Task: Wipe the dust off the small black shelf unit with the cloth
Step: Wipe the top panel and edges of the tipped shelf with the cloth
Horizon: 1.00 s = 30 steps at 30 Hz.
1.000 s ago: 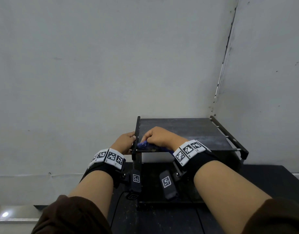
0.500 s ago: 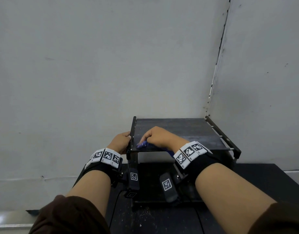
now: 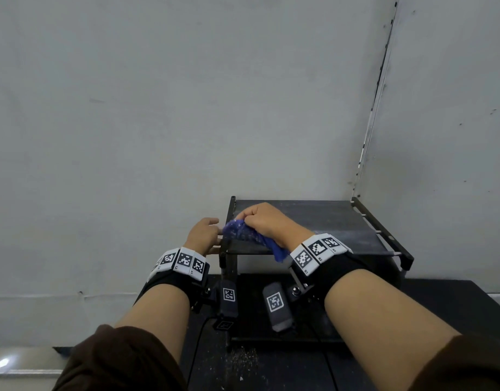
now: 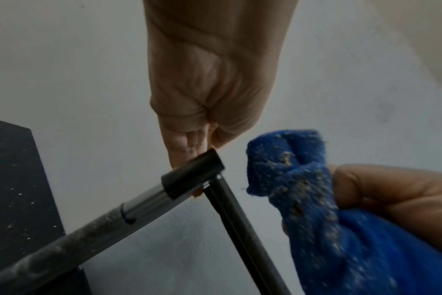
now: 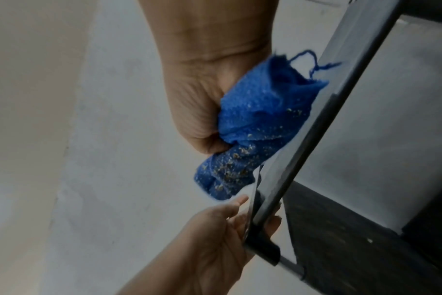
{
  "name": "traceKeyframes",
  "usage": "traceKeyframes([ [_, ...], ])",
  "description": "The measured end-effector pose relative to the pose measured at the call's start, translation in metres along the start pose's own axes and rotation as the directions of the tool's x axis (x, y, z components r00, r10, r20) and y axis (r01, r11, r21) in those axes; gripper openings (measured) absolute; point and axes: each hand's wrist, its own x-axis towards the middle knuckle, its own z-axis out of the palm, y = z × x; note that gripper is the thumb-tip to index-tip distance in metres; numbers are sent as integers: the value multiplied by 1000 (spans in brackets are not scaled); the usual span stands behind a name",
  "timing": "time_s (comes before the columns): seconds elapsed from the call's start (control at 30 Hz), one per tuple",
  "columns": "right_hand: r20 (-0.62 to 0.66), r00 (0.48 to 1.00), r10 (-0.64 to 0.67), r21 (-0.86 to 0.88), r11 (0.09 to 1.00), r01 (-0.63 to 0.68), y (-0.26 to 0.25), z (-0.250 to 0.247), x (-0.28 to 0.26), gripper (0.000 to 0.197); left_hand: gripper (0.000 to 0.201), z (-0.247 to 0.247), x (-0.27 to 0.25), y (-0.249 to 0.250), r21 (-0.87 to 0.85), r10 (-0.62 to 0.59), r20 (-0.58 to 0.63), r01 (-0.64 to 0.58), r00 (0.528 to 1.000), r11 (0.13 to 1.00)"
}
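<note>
Right hand (image 3: 267, 221) clenches the dusty blue cloth (image 3: 244, 234) at the near-left corner of the shelf unit (image 3: 313, 221), whose unwiped top extends rightward; left hand (image 3: 202, 234) grips the left rail.

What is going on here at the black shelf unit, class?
A person is dusting a small black shelf unit that stands on a dark table in the corner of a room. The right hand grips a bunched blue cloth, speckled with picked-up grit, at the top shelf's left edge. The left hand steadies the unit by its left front post. Dust streaks show on the top shelf, and crumbs lie on the table in front.
</note>
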Motion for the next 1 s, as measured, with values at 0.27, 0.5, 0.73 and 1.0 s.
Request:
traceKeyframes([
  [0.27, 149, 988, -46, -344, 934, 95, -6, 29, 11, 39, 49, -12, -3, 1, -66, 10, -35, -13, 999, 998],
  [0.5, 181, 982, -50, -217, 972, 89, -17, 17, -3, 38, 46, -17, -9, 0, 91, 27, 53, -31, 998, 995],
  [0.73, 222, 975, -29, -231, 969, 81, -10, 10, -15, 40, 36, -2, -8, -2, 202, 19, 7, -20, 1000, 979],
  [1.0, -292, 946, 140, -173, 965, -196, 30, -38, -11, 31, 61, 16, -4, -5, 341, 86, -34, -69, 996, 937],
])
